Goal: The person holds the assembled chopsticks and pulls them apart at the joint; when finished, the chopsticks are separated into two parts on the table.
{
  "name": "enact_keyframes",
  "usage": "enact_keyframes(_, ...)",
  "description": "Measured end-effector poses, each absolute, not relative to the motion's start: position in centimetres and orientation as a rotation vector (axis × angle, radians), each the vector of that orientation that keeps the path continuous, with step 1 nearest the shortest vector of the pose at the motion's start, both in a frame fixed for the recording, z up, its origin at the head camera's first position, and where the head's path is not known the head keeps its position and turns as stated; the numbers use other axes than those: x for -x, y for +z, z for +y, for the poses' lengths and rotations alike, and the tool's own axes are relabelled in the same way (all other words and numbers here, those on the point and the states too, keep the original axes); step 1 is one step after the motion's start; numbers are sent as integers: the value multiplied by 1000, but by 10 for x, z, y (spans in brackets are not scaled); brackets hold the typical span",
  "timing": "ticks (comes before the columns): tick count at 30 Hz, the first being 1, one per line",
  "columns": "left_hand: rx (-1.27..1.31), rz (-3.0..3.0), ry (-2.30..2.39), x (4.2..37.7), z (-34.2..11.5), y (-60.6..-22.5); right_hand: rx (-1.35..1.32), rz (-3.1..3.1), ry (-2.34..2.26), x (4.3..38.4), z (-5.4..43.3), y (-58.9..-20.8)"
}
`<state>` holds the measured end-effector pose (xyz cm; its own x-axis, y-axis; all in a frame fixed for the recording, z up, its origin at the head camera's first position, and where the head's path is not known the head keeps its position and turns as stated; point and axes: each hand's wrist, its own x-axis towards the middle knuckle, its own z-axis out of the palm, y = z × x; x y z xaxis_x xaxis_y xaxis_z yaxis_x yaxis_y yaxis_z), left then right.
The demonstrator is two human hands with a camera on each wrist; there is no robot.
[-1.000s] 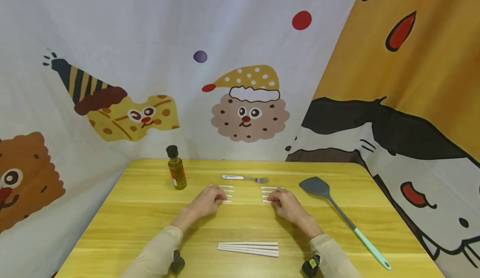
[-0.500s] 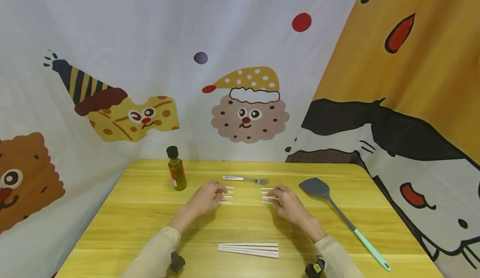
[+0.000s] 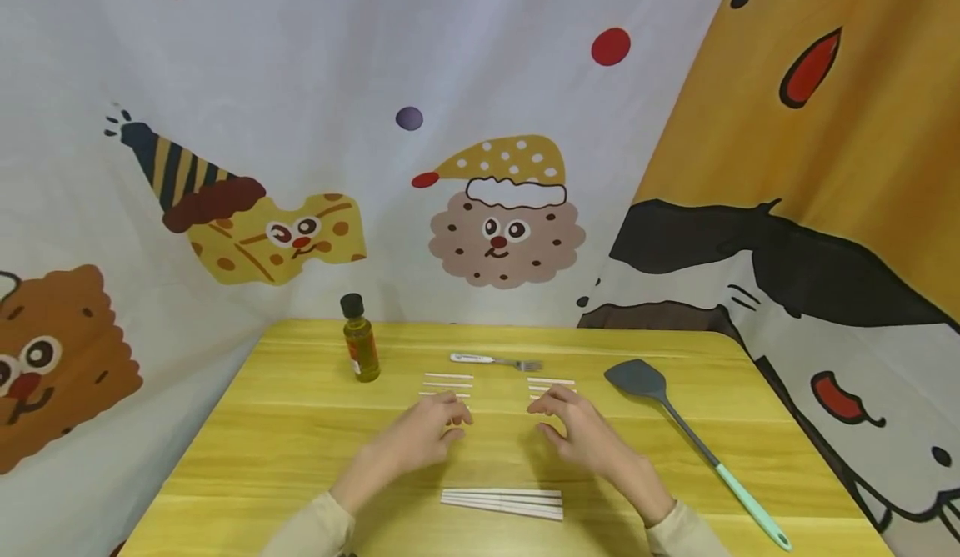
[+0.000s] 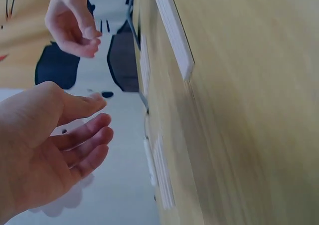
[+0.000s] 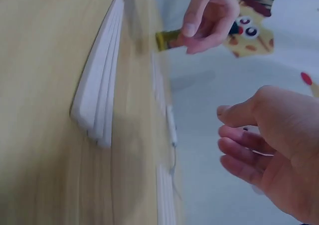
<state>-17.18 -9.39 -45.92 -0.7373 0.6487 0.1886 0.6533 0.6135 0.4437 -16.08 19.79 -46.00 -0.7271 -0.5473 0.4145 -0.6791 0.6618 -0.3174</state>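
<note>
Beyond slim white sticks [image 3: 502, 504] fanned near the yellow wood-grain tabletop's [image 3: 285, 432] front edge, left hand [image 3: 426, 430] and right hand [image 3: 583, 428] hover empty, fingers loosely curved, the black-capped amber bottle [image 3: 365, 357] by the far-left corner bearing an illegible label [image 3: 354, 350].

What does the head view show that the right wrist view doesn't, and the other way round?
Only the head view: the gray spatula with its mint handle.

Only the right wrist view: the inner side of the fingers of the right hand, which the head view shows from the back.

Both: the right hand, the left hand, the bottle, the fork and the near bundle of white sticks.
</note>
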Motion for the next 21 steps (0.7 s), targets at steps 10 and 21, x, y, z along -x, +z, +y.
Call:
enact_keyframes(10,1238,-2895,-811,143,-76,-462,-1139,-2705,787,134,186,-463)
enact_keyframes(21,1307,-2904,-739,131,-61,-481,-1251,-2718,893,124,179,-496)
